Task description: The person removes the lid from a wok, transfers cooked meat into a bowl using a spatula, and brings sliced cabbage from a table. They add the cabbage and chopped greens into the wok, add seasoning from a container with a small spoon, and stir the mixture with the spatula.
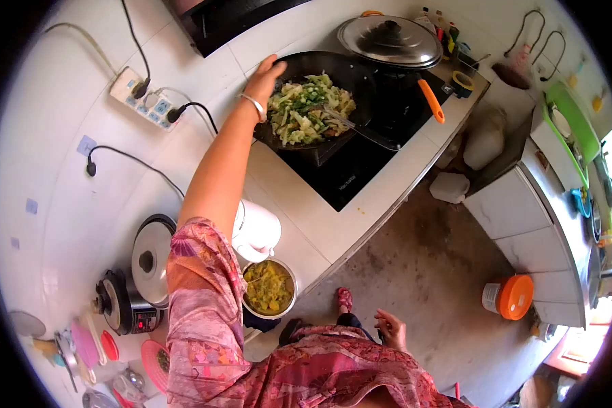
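A black wok (364,95) on the stove holds chopped cabbage with green pieces (313,112). My left hand (262,78), with a bracelet at the wrist, is at the wok's left rim and appears closed on it; part of the grip is hidden. A metal spatula (374,138) leans in the wok, its dark handle over the near rim, with no hand on it. My right hand (391,330) hangs low by my waist over the floor, its fingers loosely bent and apart, with nothing plainly in it.
A lidded pan (391,44) with an orange handle stands behind the wok. Nearer are a white kettle (257,230) and a bowl of yellow food (270,289). A power strip (143,98) and rice cooker (129,306) are at left; an orange bucket (513,297) is at right.
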`<state>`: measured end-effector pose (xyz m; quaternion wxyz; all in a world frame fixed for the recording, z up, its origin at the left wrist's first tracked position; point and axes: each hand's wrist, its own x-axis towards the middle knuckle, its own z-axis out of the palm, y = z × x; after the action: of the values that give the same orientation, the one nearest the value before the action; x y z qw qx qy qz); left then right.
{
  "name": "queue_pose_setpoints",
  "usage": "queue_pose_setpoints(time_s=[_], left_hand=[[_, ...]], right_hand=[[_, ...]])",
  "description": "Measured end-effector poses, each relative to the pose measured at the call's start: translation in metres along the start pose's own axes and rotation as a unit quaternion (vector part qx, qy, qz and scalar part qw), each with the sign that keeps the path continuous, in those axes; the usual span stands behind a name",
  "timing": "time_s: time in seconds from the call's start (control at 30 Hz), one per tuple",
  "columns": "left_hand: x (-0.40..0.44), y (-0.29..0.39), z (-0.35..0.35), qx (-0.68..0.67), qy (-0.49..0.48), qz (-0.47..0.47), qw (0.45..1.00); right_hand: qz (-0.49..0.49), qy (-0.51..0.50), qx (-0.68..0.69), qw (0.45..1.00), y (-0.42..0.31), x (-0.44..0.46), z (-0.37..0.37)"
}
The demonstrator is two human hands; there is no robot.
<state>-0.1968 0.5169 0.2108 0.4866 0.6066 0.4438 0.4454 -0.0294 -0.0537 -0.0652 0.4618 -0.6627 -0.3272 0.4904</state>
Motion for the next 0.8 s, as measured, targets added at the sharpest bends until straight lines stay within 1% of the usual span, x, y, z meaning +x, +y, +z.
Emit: queue_pose_setpoints(time_s=[0.03,0.1,0.13,0.17,0.23,0.27,0.3,0.33,0.37,0.4,0.43,0.47,0.5,0.53,0.57,0.6,0.63,0.67,0.7,0.73,0.77,0.8], left_hand=[[-0.005,0.001,0.007,0.052,0.006,0.009,0.999],[-0.022,0.01,0.013,0.065,-0.027,-0.033,0.997],[-0.021,0.002,0.008,0.041,-0.046,-0.013,0.998],[-0.022,0.0,0.004,-0.02,-0.055,-0.017,0.998],[-0.031,-0.003,-0.001,-0.143,0.011,-0.004,0.99],[-0.036,-0.006,-0.004,-0.273,0.063,-0.009,0.96],[-0.048,0.006,-0.002,-0.362,0.12,-0.074,0.921],[-0.067,0.012,-0.004,-0.404,0.13,-0.069,0.903],[-0.079,0.004,-0.014,-0.457,0.09,-0.044,0.884],[-0.103,0.01,-0.02,-0.48,0.076,-0.019,0.874],[-0.142,0.025,-0.03,-0.497,0.056,0.012,0.866],[-0.178,0.035,-0.044,-0.504,0.034,0.032,0.863],[-0.217,0.04,-0.062,-0.463,0.011,0.057,0.885],[-0.257,0.047,-0.08,-0.447,0.029,0.042,0.893],[-0.292,0.041,-0.101,-0.423,0.036,0.062,0.903],[-0.327,0.034,-0.125,-0.399,0.072,0.068,0.912],[-0.362,0.024,-0.15,-0.376,0.105,0.073,0.918],[-0.396,0.01,-0.178,-0.35,0.173,0.065,0.918],[-0.431,-0.005,-0.206,-0.323,0.235,0.057,0.915],[-0.467,-0.021,-0.234,-0.294,0.308,0.058,0.903],[-0.504,-0.039,-0.264,-0.263,0.378,0.058,0.886],[-0.545,-0.059,-0.295,-0.243,0.44,0.043,0.863]], right_hand=[[-0.001,-0.005,-0.004,1.0,0.002,0.002,0.001],[-0.002,-0.022,0.004,1.0,0.003,0.006,0.002],[-0.003,-0.028,-0.002,1.0,0.001,0.006,0.002],[-0.015,-0.031,-0.033,0.999,0.0,0.007,0.004],[-0.028,-0.041,-0.068,0.996,-0.007,0.01,0.008],[-0.017,-0.048,-0.089,0.995,-0.011,0.011,0.011],[-0.007,-0.061,-0.112,0.992,-0.013,0.01,0.013],[-0.007,-0.082,-0.122,0.989,-0.007,0.01,0.015],[-0.016,-0.091,-0.107,0.99,0.002,0.015,0.018],[-0.024,-0.1,-0.092,0.99,0.01,0.017,0.02],[-0.022,-0.136,-0.102,0.985,0.01,0.019,0.023],[0.078,-0.127,0.023,0.989,0.004,0.023,0.029],[0.184,-0.11,0.139,0.967,-0.001,0.024,0.038],[0.196,-0.14,0.122,0.963,-0.005,0.02,0.047],[0.055,-0.162,-0.008,0.985,-0.013,0.017,0.057],[-0.095,-0.179,-0.13,0.971,-0.017,0.015,0.065],[-0.095,-0.204,-0.138,0.965,-0.003,0.022,0.066],[-0.066,-0.244,-0.093,0.963,0.017,0.031,0.061],[-0.035,-0.278,-0.047,0.959,0.019,0.033,0.067],[-0.025,-0.303,-0.018,0.953,0.021,0.033,0.068],[-0.023,-0.316,-0.024,0.948,0.017,0.033,0.077],[-0.089,-0.339,-0.069,0.934,0.012,0.032,0.088]])
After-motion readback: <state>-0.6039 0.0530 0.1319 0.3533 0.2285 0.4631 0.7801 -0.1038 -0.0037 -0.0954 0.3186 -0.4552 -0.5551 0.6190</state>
